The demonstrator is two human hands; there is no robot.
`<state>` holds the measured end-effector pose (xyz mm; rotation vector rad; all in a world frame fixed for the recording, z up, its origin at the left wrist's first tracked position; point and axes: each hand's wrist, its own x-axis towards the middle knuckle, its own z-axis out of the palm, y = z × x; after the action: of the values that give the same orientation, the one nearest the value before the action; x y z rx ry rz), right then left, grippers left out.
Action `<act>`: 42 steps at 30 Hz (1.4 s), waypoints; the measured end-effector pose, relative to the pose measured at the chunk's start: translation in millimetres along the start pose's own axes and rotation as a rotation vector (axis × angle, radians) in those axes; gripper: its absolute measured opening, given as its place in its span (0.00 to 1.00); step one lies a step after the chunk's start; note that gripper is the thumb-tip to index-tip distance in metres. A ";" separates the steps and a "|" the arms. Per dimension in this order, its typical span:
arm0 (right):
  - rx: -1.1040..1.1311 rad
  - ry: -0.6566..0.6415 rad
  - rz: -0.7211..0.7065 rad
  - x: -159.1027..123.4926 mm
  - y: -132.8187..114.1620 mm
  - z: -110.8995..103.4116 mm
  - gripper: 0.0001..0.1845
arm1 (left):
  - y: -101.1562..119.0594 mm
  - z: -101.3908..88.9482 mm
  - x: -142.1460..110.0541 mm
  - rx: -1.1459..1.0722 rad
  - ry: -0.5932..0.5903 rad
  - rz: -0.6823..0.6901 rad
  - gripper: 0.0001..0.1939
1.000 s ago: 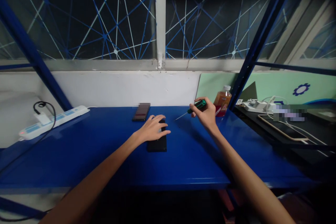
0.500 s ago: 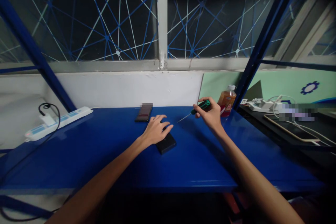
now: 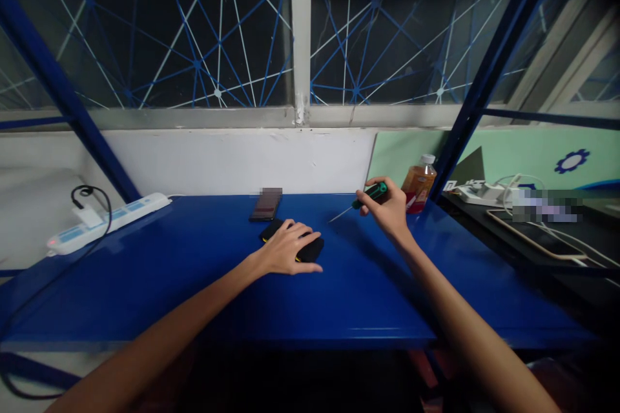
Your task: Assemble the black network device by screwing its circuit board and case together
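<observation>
My left hand (image 3: pixel 289 248) lies over a flat black rectangular device (image 3: pixel 312 249) with a yellow edge strip, fingers on its far side and thumb along its near side. The device lies crosswise on the blue table; its middle is hidden under the hand, and I cannot tell its kind. In my right hand (image 3: pixel 387 206) is a screwdriver (image 3: pixel 372 193) with a green and black handle, held between thumb and fingers. Its thin shaft points down and left, the tip just above or at the tabletop, apart from the device. Behind my left hand lies a dark smartphone (image 3: pixel 265 205).
A drink bottle (image 3: pixel 419 184) with a white cap stands behind my right hand. At the left is a white power strip (image 3: pixel 111 222) with a plugged-in charger and black cable. Blue frame posts rise on both sides. Another phone (image 3: pixel 535 233) and cables lie on a black surface at right.
My left hand has turned the black device from lengthwise to crosswise, and its yellow edge now shows. My right hand keeps the screwdriver in almost the same pose. The view has shifted slightly.
</observation>
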<state>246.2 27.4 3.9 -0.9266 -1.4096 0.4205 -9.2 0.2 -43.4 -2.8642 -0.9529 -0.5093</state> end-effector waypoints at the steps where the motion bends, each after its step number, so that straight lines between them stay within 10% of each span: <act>1: -0.002 -0.002 0.000 -0.2 0.2 0.1 0.15 | -1.0 0.7 -0.9 0.015 -0.013 0.013 0.39; 15: 0.171 0.090 0.054 4.5 -3.9 -0.5 0.19 | 5.9 -2.2 21.8 0.102 0.245 -0.316 0.38; 42: 0.219 0.012 -0.008 -9.1 -14.3 10.7 0.16 | 13.5 -4.9 13.0 0.249 0.376 -0.242 0.25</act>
<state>230.7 15.2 7.8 -0.7441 -1.3268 0.5503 7.2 -4.1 -34.0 -2.3340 -1.1953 -0.8454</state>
